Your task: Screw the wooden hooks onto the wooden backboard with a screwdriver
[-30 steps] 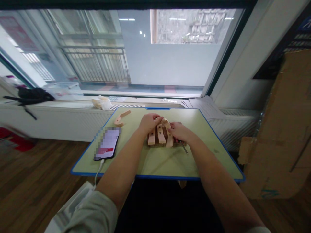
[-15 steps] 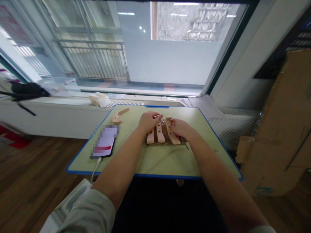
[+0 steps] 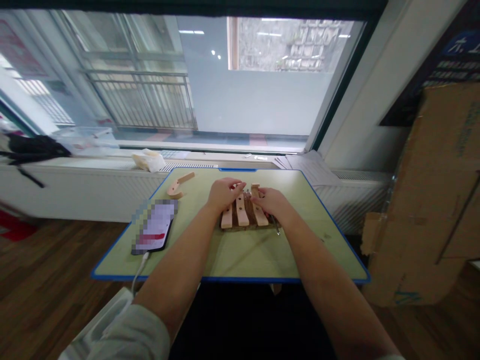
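The left sleeve (image 3: pixel 133 327) is a pale grey-green, gathered in soft folds near the elbow and ending in a loose, wide edge. Of the right sleeve (image 3: pixel 392 358), just a light sliver shows at the bottom border. Both forearms (image 3: pixel 318 265) are bare and taper smoothly towards the wrists. The lap is covered by plain black clothing (image 3: pixel 251 322), its cut too dark to tell.

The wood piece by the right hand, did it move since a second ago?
Yes: the wood piece shifted a little right, away from the middle strip.
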Available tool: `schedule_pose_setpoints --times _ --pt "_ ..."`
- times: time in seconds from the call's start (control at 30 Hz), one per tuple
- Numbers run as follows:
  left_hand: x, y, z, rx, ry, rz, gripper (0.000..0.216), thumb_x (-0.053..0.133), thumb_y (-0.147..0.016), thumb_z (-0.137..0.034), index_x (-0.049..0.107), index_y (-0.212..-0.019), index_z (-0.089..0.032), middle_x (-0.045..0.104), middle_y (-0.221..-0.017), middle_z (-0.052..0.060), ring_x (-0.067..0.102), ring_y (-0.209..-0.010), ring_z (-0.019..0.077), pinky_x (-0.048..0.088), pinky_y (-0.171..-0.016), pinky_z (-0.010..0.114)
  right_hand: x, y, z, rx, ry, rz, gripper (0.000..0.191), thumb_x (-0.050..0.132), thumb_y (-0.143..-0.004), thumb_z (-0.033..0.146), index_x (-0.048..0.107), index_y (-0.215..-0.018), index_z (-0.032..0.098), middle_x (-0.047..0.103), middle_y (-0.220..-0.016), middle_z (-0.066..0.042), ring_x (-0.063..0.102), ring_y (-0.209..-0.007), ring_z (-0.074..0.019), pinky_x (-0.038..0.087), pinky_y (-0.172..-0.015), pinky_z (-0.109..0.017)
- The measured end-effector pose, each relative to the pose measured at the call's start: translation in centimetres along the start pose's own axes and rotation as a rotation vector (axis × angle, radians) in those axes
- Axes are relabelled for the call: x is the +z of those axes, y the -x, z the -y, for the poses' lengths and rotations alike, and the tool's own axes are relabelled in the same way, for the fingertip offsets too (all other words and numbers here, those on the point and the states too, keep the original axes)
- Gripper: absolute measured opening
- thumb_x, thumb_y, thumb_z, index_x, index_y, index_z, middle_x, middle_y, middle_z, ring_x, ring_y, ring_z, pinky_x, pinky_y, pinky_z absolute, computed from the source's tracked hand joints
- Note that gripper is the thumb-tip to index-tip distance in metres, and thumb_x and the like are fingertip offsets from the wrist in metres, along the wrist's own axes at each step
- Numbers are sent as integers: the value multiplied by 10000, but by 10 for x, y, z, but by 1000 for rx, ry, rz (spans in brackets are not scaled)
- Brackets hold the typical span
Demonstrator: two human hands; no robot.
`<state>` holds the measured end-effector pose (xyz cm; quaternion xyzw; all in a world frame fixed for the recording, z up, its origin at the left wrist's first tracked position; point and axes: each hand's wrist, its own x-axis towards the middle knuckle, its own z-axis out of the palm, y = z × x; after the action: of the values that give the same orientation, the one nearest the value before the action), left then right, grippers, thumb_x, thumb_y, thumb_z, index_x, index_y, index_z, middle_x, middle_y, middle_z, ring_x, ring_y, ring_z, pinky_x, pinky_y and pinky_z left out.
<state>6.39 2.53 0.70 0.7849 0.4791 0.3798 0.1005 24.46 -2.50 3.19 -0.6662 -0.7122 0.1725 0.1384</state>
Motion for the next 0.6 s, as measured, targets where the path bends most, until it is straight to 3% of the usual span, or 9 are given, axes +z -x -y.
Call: schedule_pose_setpoints --times 0.13,0.23,0.3,0.37,0.4,0.6 --pt "0 0 0 26 13 2 399 533 -848 -504 755 -932 -183 744 -901 74 651 -759 184 497 -769 303 3 2 0 14 -50 -8 404 513 -841 513 697 -989 185 716 -725 -79 609 -536 -161 395 -533 -262" --pt "1 0 1 40 40 -7 387 558 -832 -499 753 -912 -174 738 -889 74 643 -744 177 500 -764 301 0 4 -4 75 -207 -30 513 508 -829 560 655 -1106 153 666 -606 -55 573 -465 -149 407 -506 -259" --pt "2 -1 2 28 80 -15 378 566 -827 -490 749 -914 -170 733 -889 71 633 -724 162 504 -755 291 -5 4 -14 155 -331 -161 521 516 -824 542 629 -1141 144 628 -564 -31 552 -439 -136 410 -487 -251" --pt "4 -1 3 3 134 -22 379 567 -826 -486 742 -926 -165 727 -899 68 623 -702 146 509 -737 278 -11 1 -31 244 -434 -348 430 508 -827 499 650 -1051 160 608 -584 -19 526 -421 -114 399 -461 -239" --pt "5 -1 3 -11 163 -26 382 565 -826 -485 739 -933 -162 724 -901 66 620 -696 141 511 -725 273 -14 -2 -41 294 -510 -378 408 502 -825 487 649 -1018 159 608 -615 -20 507 -406 -102 380 -436 -235" --pt "10 0 0 -53 232 -39 371 570 -821 -481 735 -918 -162 715 -868 59 623 -711 145 511 -705 267 -11 -10 -88 314 -604 -232 342 539 -797 409 659 -940 122 659 -806 -55 445 -398 -44 305 -389 -212"
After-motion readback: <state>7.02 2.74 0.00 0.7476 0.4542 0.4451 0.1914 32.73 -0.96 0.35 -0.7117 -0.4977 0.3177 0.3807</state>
